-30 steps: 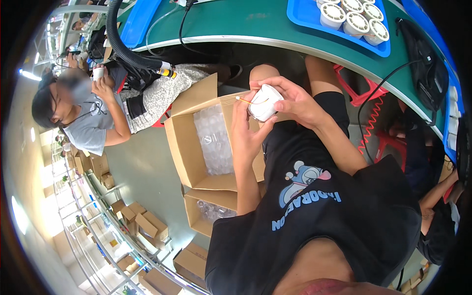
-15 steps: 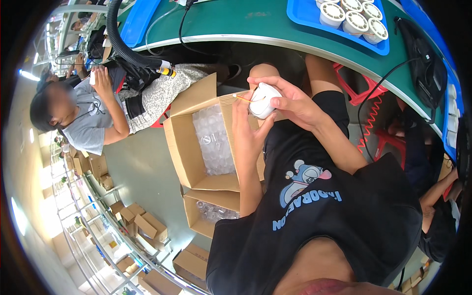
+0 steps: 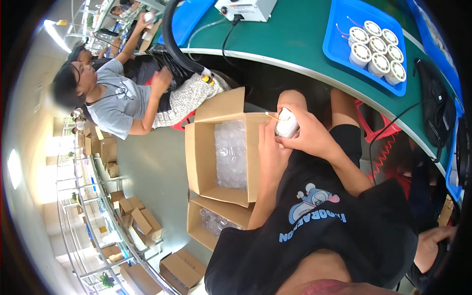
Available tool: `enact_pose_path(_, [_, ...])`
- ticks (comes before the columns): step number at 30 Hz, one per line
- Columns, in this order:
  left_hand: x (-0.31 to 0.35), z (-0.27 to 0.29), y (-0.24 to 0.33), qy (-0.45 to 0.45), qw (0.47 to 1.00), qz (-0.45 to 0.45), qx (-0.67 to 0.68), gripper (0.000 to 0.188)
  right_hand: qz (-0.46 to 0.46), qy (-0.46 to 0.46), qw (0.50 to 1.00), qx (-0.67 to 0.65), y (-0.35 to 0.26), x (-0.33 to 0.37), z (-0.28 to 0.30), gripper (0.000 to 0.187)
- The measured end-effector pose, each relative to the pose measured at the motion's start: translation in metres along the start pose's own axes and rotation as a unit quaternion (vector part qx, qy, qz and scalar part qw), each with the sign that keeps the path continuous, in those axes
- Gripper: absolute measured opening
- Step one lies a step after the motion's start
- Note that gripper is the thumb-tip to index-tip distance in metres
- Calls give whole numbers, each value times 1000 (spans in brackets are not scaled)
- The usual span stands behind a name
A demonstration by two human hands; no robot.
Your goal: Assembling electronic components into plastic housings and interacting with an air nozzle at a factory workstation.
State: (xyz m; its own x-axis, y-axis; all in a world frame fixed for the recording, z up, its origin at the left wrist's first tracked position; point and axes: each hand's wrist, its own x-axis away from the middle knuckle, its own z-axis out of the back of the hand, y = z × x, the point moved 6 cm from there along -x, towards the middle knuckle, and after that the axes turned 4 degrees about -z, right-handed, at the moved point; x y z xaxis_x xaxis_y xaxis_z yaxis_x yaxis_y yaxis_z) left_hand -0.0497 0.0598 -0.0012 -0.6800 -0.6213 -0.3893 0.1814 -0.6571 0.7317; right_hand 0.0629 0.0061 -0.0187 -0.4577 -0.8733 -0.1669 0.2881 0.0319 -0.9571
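Above my lap, both hands are closed round a white plastic housing [image 3: 287, 127] with rounded edges. From its top a thin orange-and-white wire lead [image 3: 272, 116] sticks out to the left. My left hand [image 3: 272, 142] grips the housing's left and lower side, fingers partly hidden behind it. My right hand [image 3: 310, 133] wraps its right side, the thumb lying along the lower edge. An open cardboard box [image 3: 251, 162] stands just left of my left forearm, holding several clear plastic cups [image 3: 230, 157].
The green workbench [image 3: 295, 44] runs across the front. On it lie a blue tray [image 3: 339, 49] of white slotted cylinders [image 3: 377, 45], a white power unit [image 3: 248, 10] and a black pouch [image 3: 436, 108]. A black hose [image 3: 172, 39] hangs at left, near a seated co-worker [image 3: 115, 98]. Another box [image 3: 196, 226] stands nearer me.
The view has shifted, bringing more of the bench and tray in. The white housing has turned in my hands, with both still holding it. The co-worker at left has stretched an arm toward the bench.
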Motion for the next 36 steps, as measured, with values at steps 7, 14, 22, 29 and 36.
enact_pose_path(7, [-1,0,-4,-3,1000,25,-4,58,-17,-26,999,-39,9,-5,-6,68])
enact_pose_path(14, [-25,-23,-28,7,963,98,252,62,-38,-71,977,-197,5,-19,33,79])
enact_pose_path(22, [-76,-42,19,-55,727,197,656,62,-35,89,931,-353,-9,-4,71,41])
enact_pose_path(29, [-78,-53,21,-92,601,235,758,64,-57,111,947,-296,-5,12,76,34])
enact_pose_path(36, [-85,-9,43,63,963,-85,249,66,-44,79,943,-321,-31,-10,87,42])
